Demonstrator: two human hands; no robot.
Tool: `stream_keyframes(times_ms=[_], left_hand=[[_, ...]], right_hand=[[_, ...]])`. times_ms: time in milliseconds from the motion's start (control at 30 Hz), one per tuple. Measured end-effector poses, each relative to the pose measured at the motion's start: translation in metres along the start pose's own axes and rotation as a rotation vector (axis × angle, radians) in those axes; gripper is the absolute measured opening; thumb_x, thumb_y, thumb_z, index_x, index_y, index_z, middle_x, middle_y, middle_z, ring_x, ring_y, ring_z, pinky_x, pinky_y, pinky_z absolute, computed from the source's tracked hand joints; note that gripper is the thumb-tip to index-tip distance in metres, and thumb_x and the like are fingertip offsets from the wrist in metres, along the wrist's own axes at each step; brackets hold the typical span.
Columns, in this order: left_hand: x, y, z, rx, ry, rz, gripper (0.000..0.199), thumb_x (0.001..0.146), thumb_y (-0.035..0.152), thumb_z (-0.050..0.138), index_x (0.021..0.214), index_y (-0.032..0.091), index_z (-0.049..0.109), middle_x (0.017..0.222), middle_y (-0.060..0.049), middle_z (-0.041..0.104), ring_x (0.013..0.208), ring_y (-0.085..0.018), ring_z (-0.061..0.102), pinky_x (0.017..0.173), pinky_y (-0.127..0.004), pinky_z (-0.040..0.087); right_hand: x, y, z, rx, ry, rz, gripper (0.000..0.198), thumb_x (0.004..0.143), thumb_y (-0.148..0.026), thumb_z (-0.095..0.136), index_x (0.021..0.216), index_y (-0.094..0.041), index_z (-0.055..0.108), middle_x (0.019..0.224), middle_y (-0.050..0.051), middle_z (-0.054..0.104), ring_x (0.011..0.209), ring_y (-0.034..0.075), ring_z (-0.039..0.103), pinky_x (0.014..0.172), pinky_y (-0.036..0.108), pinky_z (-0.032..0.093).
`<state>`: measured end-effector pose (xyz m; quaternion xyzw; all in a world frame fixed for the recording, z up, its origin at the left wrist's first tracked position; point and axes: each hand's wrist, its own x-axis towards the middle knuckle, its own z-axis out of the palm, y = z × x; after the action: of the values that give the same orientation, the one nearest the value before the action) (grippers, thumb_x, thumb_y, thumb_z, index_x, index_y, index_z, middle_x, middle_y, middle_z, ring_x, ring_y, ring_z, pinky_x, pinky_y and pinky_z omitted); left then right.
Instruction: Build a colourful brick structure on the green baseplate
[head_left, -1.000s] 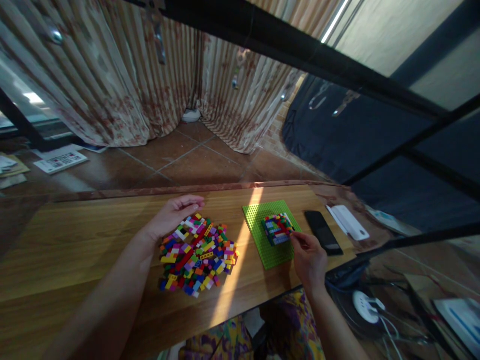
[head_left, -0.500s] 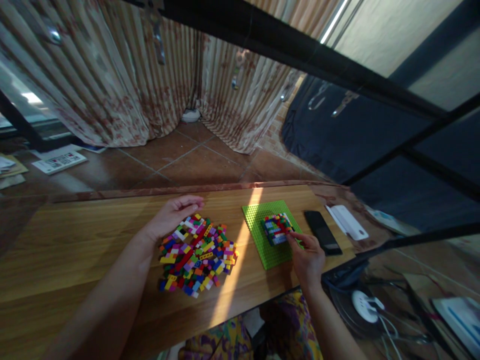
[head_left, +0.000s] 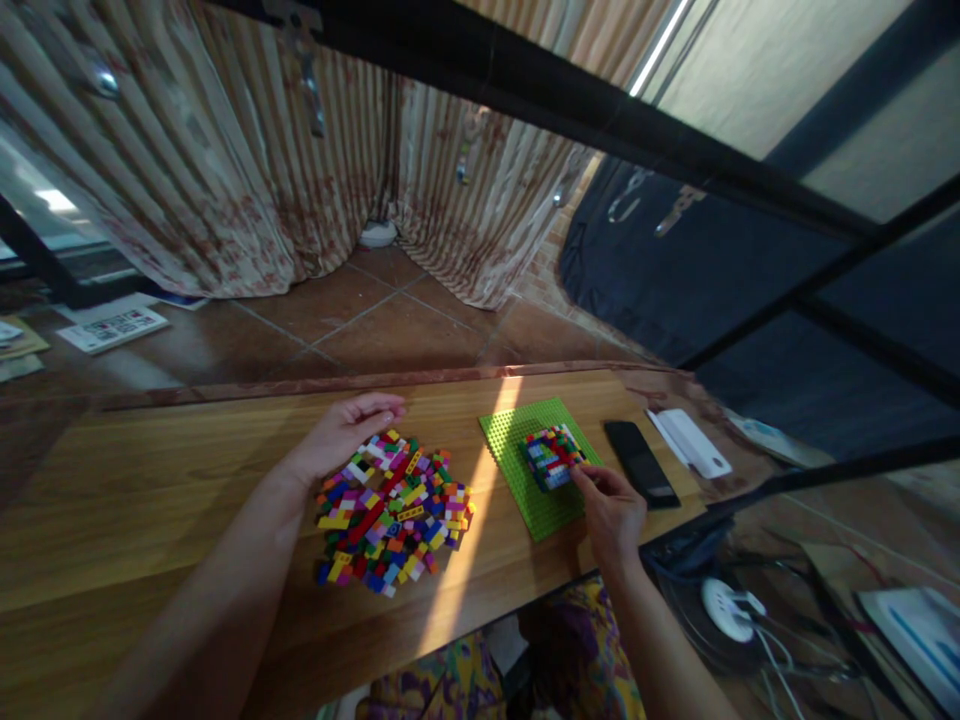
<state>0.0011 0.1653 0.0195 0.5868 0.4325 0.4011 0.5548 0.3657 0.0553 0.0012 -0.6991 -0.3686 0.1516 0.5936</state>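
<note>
A block build of many-coloured toy bricks (head_left: 551,455) stands on a green baseplate (head_left: 508,450). My right hand (head_left: 615,508) reaches in from the right, thumb and fingertips pinched together at the build's near right corner. Whatever is between those fingertips is too small or hidden to make out. A loose pile of toy bricks (head_left: 394,515) in many colours lies on the table left of the baseplate. Beside the pile's far left edge rests my left hand (head_left: 349,428), fingers stretched out and slightly bent, with no brick visible in it.
The wooden table (head_left: 187,480) carries a black phone (head_left: 641,463) right of the baseplate. Past it lies a white flat case (head_left: 690,443). A dark metal bar (head_left: 585,100) crosses above. A white power strip (head_left: 726,610) with cables sits low at the right.
My right hand's fingers have drawn closer together at the build's corner. My left hand stays beside the pile. The whole view has shifted slightly.
</note>
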Motion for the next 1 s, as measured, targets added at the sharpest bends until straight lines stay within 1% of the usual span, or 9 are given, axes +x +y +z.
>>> stream_keyframes(times_ms=[133, 333, 433, 533, 767, 900, 1000], left_hand=[[0.0, -0.001, -0.001, -0.004, -0.003, 0.008, 0.042, 0.077, 0.045, 0.069, 0.11, 0.02, 0.066, 0.108, -0.007, 0.073, 0.104, -0.022, 0.066, 0.099, -0.039, 0.048], [0.0, -0.001, -0.001, -0.007, 0.004, 0.018, 0.042, 0.076, 0.046, 0.07, 0.11, 0.02, 0.067, 0.108, -0.007, 0.073, 0.104, -0.022, 0.066, 0.097, -0.039, 0.049], [0.001, -0.002, -0.001, -0.017, -0.012, 0.016, 0.043, 0.076, 0.046, 0.07, 0.11, 0.02, 0.067, 0.109, -0.008, 0.073, 0.104, -0.022, 0.066, 0.097, -0.039, 0.049], [0.002, -0.004, -0.002, -0.028, -0.017, 0.019, 0.042, 0.077, 0.045, 0.07, 0.111, 0.021, 0.067, 0.11, -0.007, 0.072, 0.105, -0.022, 0.066, 0.098, -0.039, 0.048], [0.002, -0.003, -0.001, -0.024, -0.016, 0.015, 0.042, 0.077, 0.045, 0.07, 0.111, 0.02, 0.067, 0.11, -0.007, 0.072, 0.105, -0.022, 0.066, 0.099, -0.039, 0.047], [0.001, -0.003, -0.001, -0.022, -0.01, 0.01, 0.04, 0.078, 0.043, 0.07, 0.111, 0.021, 0.067, 0.109, -0.006, 0.072, 0.103, -0.02, 0.066, 0.099, -0.038, 0.047], [0.001, -0.004, -0.001, -0.024, -0.01, 0.01, 0.039, 0.078, 0.043, 0.069, 0.111, 0.021, 0.067, 0.109, -0.006, 0.072, 0.103, -0.02, 0.066, 0.099, -0.037, 0.047]], right_hand=[[-0.001, -0.002, -0.001, 0.018, -0.03, 0.03, 0.03, 0.061, -0.043, 0.079, 0.07, -0.016, 0.07, 0.066, 0.003, 0.068, 0.065, 0.017, 0.061, 0.064, 0.028, 0.046], [-0.013, -0.006, -0.011, -0.159, -0.069, 0.1, 0.035, 0.065, -0.048, 0.075, 0.074, -0.014, 0.072, 0.067, 0.004, 0.07, 0.065, 0.019, 0.062, 0.064, 0.029, 0.045], [-0.025, -0.011, -0.015, -0.243, -0.092, 0.082, 0.036, 0.068, -0.049, 0.071, 0.077, -0.014, 0.073, 0.071, 0.006, 0.071, 0.069, 0.021, 0.064, 0.065, 0.031, 0.046], [-0.031, -0.015, -0.015, -0.261, -0.085, 0.066, 0.036, 0.071, -0.049, 0.069, 0.08, -0.014, 0.073, 0.075, 0.008, 0.072, 0.073, 0.022, 0.065, 0.068, 0.032, 0.047], [-0.017, -0.015, -0.011, -0.221, -0.061, 0.043, 0.04, 0.073, -0.052, 0.067, 0.085, -0.013, 0.073, 0.08, 0.009, 0.073, 0.077, 0.023, 0.066, 0.07, 0.031, 0.047], [-0.013, -0.015, -0.016, -0.265, -0.052, 0.023, 0.041, 0.075, -0.051, 0.064, 0.089, -0.013, 0.073, 0.081, 0.009, 0.073, 0.076, 0.022, 0.065, 0.07, 0.032, 0.047], [-0.013, -0.015, -0.025, -0.354, -0.035, 0.001, 0.04, 0.075, -0.049, 0.062, 0.09, -0.013, 0.072, 0.082, 0.01, 0.072, 0.075, 0.023, 0.064, 0.069, 0.033, 0.046]])
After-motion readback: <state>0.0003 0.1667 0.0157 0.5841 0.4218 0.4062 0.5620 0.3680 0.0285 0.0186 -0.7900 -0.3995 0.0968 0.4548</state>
